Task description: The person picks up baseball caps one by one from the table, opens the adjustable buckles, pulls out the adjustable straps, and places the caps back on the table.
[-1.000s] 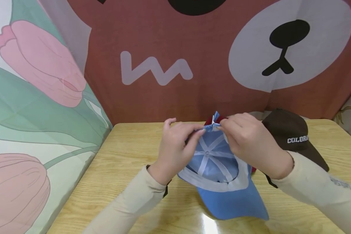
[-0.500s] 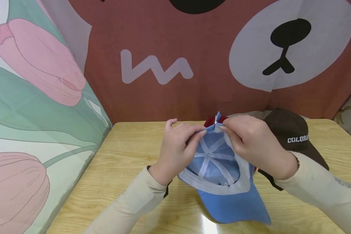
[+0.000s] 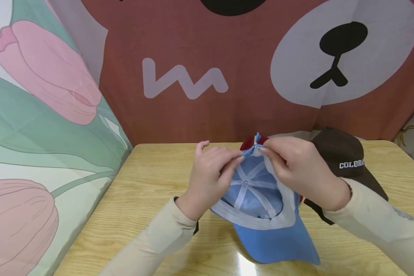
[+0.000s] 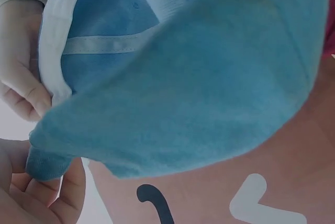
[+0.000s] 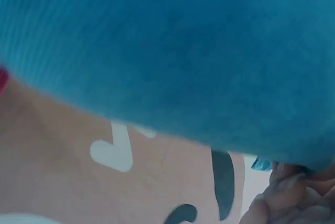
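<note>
A light blue baseball cap is held with its inside facing me and its brim low, toward the right. My left hand pinches the left part of the cap's back strap between thumb and forefinger. On the other side of the small metal buckle, my right hand pinches the strap and rear edge. A short strap end sticks up at the buckle. In the left wrist view the blue crown covers much of the frame, with fingers at the strap on the left. The right wrist view is mostly blue fabric.
A dark brown cap with white lettering lies on the wooden table behind my right hand. Part of a red cap shows behind the blue one. Printed cloths hang at the back and left.
My right hand has shifted slightly right, and the cap has moved slightly down and right. The strap end at the buckle has also shifted right. Both hands keep their pinch.
</note>
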Action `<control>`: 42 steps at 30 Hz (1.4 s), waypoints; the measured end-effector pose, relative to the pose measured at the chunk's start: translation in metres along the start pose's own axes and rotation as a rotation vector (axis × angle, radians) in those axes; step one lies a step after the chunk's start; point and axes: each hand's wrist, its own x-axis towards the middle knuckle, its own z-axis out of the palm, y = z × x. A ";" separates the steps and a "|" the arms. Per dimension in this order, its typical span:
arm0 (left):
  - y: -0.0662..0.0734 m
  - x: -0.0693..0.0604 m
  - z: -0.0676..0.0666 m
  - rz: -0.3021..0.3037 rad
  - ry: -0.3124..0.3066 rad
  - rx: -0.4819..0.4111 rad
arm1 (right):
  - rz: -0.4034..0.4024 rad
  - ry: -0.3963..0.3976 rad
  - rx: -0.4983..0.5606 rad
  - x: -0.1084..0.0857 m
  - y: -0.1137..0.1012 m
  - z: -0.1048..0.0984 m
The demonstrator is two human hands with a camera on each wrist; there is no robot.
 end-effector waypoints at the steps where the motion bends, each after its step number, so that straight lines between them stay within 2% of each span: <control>1: 0.000 0.000 0.000 -0.004 0.003 -0.006 | -0.017 -0.006 -0.016 0.000 0.000 0.000; 5: -0.001 -0.001 -0.001 -0.010 0.006 -0.015 | -0.062 -0.023 -0.052 0.000 0.001 0.000; 12: 0.000 -0.001 -0.001 0.014 0.007 0.001 | 0.022 -0.013 0.007 0.000 0.000 -0.002; 15: -0.001 -0.001 -0.001 0.011 0.003 -0.005 | 0.032 -0.013 0.001 0.000 0.000 -0.002; 23: -0.003 -0.003 -0.001 -0.024 0.010 -0.032 | -0.093 -0.017 -0.077 -0.003 0.004 0.000; 30: -0.002 -0.003 -0.001 0.011 0.008 0.006 | 0.018 -0.006 -0.018 0.001 0.002 -0.002; 32: -0.002 -0.002 -0.001 0.010 0.009 0.005 | 0.026 0.000 -0.022 0.002 0.002 -0.002; 39: -0.004 0.001 -0.002 0.004 0.030 -0.032 | -0.051 0.024 -0.092 0.005 0.003 -0.002; 42: -0.005 0.005 -0.003 0.016 0.039 -0.045 | -0.060 0.036 -0.101 0.008 0.005 -0.003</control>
